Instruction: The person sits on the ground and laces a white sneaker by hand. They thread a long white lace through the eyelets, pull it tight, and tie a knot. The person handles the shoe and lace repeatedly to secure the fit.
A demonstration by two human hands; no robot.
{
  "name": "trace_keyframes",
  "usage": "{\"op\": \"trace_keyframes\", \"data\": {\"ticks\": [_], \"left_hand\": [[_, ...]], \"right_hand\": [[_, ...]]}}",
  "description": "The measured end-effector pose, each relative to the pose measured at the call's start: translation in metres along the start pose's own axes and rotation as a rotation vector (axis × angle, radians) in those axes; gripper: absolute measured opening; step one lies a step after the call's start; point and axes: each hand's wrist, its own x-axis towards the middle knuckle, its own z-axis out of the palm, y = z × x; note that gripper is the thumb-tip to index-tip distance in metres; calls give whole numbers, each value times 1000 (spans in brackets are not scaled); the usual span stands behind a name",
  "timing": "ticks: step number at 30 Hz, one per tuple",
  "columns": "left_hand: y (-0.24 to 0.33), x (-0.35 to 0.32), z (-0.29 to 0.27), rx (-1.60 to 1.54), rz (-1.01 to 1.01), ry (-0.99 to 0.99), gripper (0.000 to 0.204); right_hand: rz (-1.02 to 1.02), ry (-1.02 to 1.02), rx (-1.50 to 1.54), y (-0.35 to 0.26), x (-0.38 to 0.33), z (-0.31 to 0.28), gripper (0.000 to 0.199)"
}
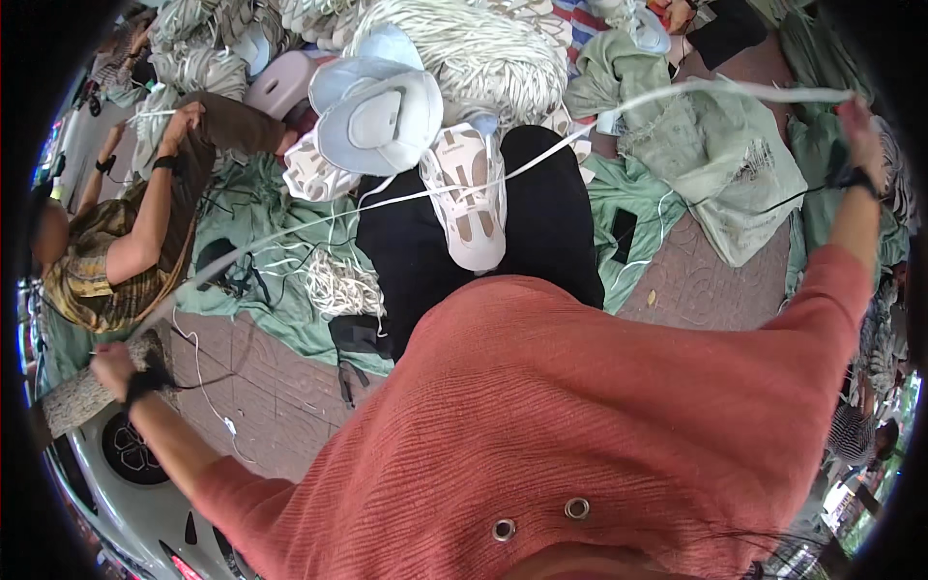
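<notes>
We held a lace (773, 94) stretched across the shoe (476, 242), which rested toe toward us between the legs of our black trousers (551, 213). Our left hand (114, 372), well left of the shoe and nearer us, was curled closed on one side of the lace; our right hand (860, 140), well right of the shoe, was blurred but closed on the other. Left of the shoe lay a lace pile (343, 285) on green cloth (280, 333); right of it, a phone (625, 235). Farther left sat a co-worker (130, 232).
</notes>
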Motion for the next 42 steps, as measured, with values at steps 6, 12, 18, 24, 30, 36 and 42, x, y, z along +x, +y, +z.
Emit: {"op": "trace_keyframes", "data": {"ticks": [6, 12, 18, 24, 30, 36, 42], "left_hand": [[263, -212, -172, -1582, -17, 378, 25], [391, -268, -317, -2069, 664, -347, 11], [392, -274, -319, -1728, 908, -465, 8], [397, -284, -318, -1723, 879, -413, 7], [391, -298, -325, -1780, 785, -410, 6], [390, -302, -330, -1671, 729, -234, 11], [399, -304, -334, -1542, 740, -216, 12]], "right_hand": [[506, -14, 603, 162, -164, 134, 21], [220, -656, 428, -17, -284, 385, 18], [-681, -948, 183, -125, -310, 439, 8], [-656, -1105, 163, -128, -326, 446, 8], [-464, -1051, 255, -123, -342, 446, 7], [-359, -1064, 219, -128, -345, 446, 6], [-413, -1068, 195, -125, -349, 446, 10]]}}
